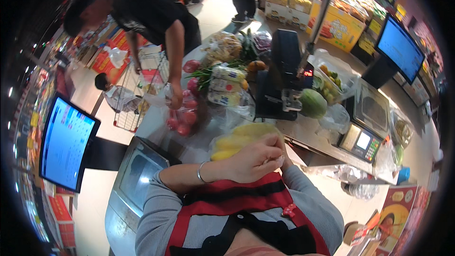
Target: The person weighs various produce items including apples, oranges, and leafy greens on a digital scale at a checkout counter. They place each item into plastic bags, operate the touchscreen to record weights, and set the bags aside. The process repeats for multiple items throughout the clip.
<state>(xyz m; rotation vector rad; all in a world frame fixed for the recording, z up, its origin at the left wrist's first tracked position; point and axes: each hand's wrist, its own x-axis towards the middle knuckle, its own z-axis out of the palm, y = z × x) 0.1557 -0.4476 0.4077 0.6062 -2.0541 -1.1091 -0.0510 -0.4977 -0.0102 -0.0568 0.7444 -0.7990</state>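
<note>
A clear plastic bag of yellow fruit (233,142), apparently bananas, rests on the counter in front of my chest. Across its near side reaches my left hand (254,158), with a bracelet on the wrist; its fingers are curled tight over whitish plastic that seems to be the bag's gathered end. My right hand (283,161) is mostly hidden behind the left, so its grip does not show. Beyond the bag lie red round produce (185,119) in clear plastic and wrapped white packs (227,85) beside green stalks (202,76).
Another person's hand (175,96) reaches over the red produce; a shopping cart (124,110) with someone seated stands beside them. A black scanner stand (279,78), a green melon (312,103) and a keypad scale (362,140) are right. A flat scale plate (142,174) and monitor (67,142) are left.
</note>
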